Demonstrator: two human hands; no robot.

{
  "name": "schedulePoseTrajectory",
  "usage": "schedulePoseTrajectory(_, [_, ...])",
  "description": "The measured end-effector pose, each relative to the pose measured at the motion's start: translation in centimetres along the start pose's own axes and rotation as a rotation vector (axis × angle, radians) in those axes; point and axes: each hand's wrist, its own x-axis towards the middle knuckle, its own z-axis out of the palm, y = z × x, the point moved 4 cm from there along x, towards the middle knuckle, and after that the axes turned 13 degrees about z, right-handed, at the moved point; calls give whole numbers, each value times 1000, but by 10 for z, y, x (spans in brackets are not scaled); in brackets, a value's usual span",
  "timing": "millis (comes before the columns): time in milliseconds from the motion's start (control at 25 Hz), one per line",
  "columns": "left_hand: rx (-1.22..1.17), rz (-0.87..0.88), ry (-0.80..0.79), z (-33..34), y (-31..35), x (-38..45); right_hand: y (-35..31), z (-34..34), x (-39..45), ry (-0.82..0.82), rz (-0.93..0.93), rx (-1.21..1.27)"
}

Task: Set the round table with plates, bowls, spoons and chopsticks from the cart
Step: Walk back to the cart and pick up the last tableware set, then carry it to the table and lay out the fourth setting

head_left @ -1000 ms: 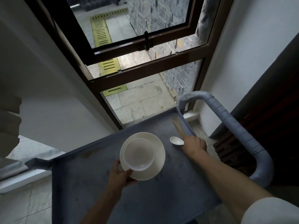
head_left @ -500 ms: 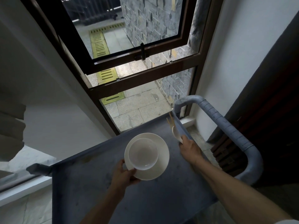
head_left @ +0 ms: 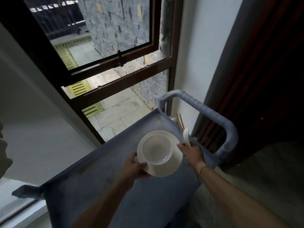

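Nearest to me, the person's two bare forearms reach out over the grey cart [head_left: 115, 191], whose top shows no other dishes that I can see. The left hand [head_left: 134, 167] grips the near-left rim of a white plate [head_left: 166, 168], thumb on top, and a white bowl [head_left: 157, 149] sits in the plate. Just right of it, the right hand [head_left: 192, 153] is curled round a white spoon [head_left: 186, 137] and a pair of wooden chopsticks [head_left: 180, 121], both sticking up and away past the cart's far right edge. Beyond stands the cart's grey handle [head_left: 218, 117], then the window [head_left: 105, 66]. The round table is out of view, so I judge one full setting is gathered and in hand, with carrying and laying it out left to do.
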Motion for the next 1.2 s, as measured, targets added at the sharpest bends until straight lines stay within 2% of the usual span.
schedulePoseTrajectory(120, [39,-8,-102,17,-1,-4,18,-28,-24,119,-16,58])
schedulePoseTrajectory(280, [63,-19,-273,53,-6,-13,52,-72,-56,284,51,151])
schedulePoseTrajectory(520, [139,-3,-525,142,-13,-30,109,-156,-104,513,158,262])
schedulePoseTrajectory(680, [198,17,-697,222,-18,-54,150,-225,-138,672,200,324])
schedulePoseTrajectory(840, [362,37,-798,316,-30,-85,198,-294,-173,824,229,377])
schedulePoseTrajectory(1200, [585,93,-1103,516,-78,-199,324,-448,-250,1023,364,501])
